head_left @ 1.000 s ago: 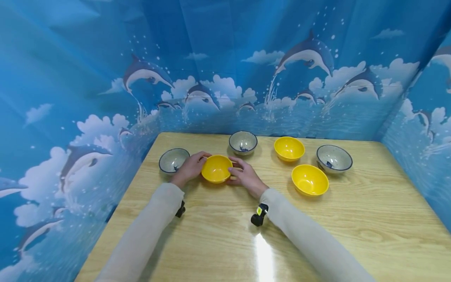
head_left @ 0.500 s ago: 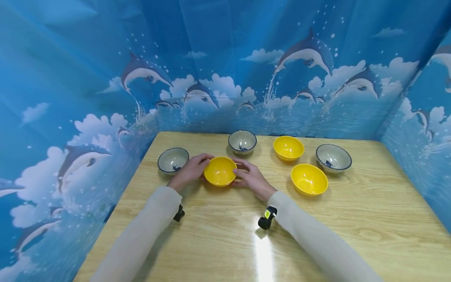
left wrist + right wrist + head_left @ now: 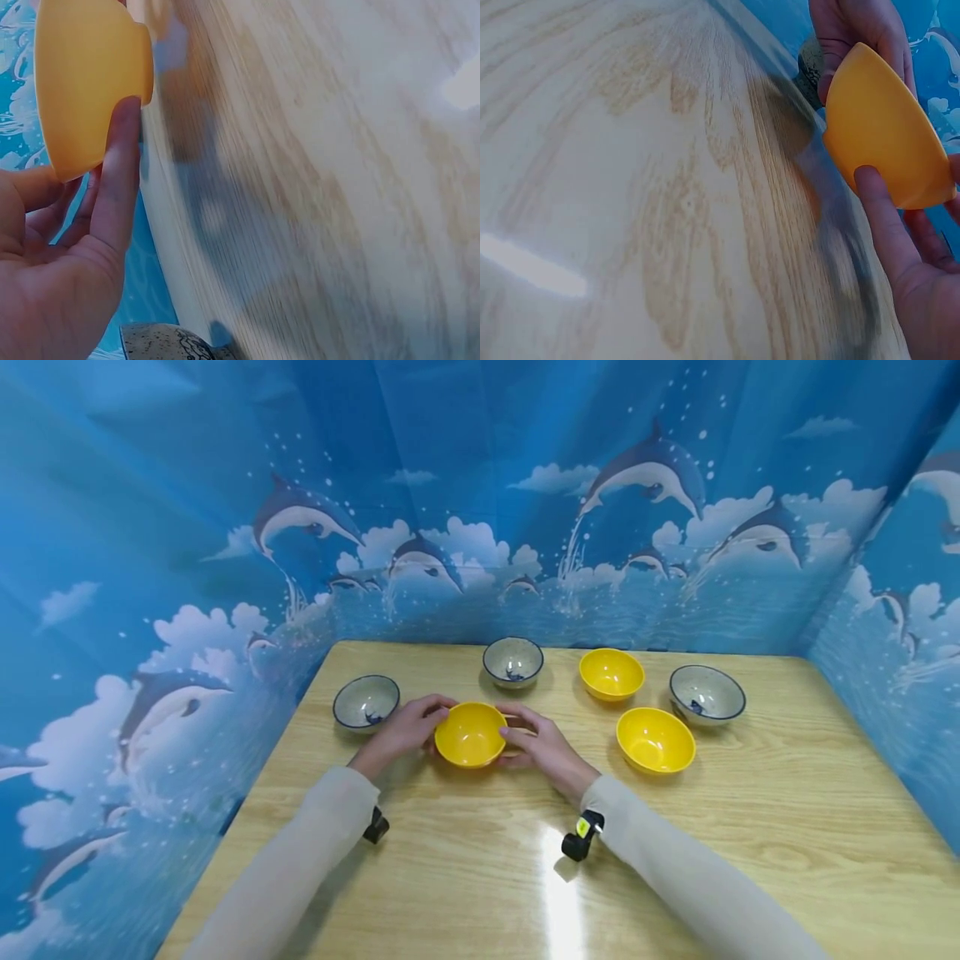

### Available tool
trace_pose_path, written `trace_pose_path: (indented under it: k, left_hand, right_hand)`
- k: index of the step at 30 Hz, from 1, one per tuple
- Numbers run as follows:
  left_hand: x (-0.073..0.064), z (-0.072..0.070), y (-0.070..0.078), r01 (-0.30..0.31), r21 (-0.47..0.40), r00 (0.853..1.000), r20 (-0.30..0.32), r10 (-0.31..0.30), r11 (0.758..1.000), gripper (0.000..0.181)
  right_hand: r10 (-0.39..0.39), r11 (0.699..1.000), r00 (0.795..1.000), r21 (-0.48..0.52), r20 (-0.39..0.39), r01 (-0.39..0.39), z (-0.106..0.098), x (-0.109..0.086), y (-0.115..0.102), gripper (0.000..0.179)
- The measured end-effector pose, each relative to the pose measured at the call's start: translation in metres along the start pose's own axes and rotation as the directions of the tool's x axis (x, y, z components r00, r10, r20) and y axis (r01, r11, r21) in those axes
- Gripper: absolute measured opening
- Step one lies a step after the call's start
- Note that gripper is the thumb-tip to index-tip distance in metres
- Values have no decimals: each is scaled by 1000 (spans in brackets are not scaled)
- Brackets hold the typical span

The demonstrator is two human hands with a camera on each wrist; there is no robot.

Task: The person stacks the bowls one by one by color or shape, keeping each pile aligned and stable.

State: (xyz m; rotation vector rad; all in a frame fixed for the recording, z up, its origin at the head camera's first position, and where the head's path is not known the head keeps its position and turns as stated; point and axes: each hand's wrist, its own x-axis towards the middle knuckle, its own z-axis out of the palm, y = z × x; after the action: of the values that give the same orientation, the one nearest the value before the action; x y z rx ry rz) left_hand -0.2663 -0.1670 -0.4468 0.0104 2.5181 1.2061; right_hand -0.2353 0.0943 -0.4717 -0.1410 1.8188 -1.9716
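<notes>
Both hands hold a yellow bowl (image 3: 471, 735) between them, left of the table's middle. My left hand (image 3: 408, 727) grips its left side, with the thumb at the rim and fingers against the outer wall, as the left wrist view shows (image 3: 75, 255). From the other side, my right hand (image 3: 546, 745) grips the bowl too; one finger presses the outer wall in the right wrist view. The bowl's base looks slightly raised over the wood. A grey bowl with a dark blue rim (image 3: 366, 703) stands just left of my left hand.
Another grey blue-rimmed bowl (image 3: 513, 662) stands behind the held one. Two yellow bowls (image 3: 612, 674) and a third grey bowl (image 3: 707, 695) are grouped on the right. A dolphin-printed curtain (image 3: 465, 485) borders the wooden table (image 3: 480, 877) at the back and sides.
The held yellow bowl has moved a little to the right and nearer to me, both hands moving with it. The other bowls stay in place; the head view has shifted slightly.
</notes>
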Motion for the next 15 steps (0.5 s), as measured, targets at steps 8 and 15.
trace_pose_path:
  k: [8, 15]
  left_hand:
    - [-11, 0, -5, 2, -116, 999, 52, 4, 993, 33]
    - [-19, 5, -6, 9, -164, 999, 51, -1, 986, 32]
  right_hand:
    - [2, 1000, 999, 2, 46, -2, 1, -12, 0, 54]
    - [-8, 1000, 998, -24, 58, 10, 1, -19, 4, 53]
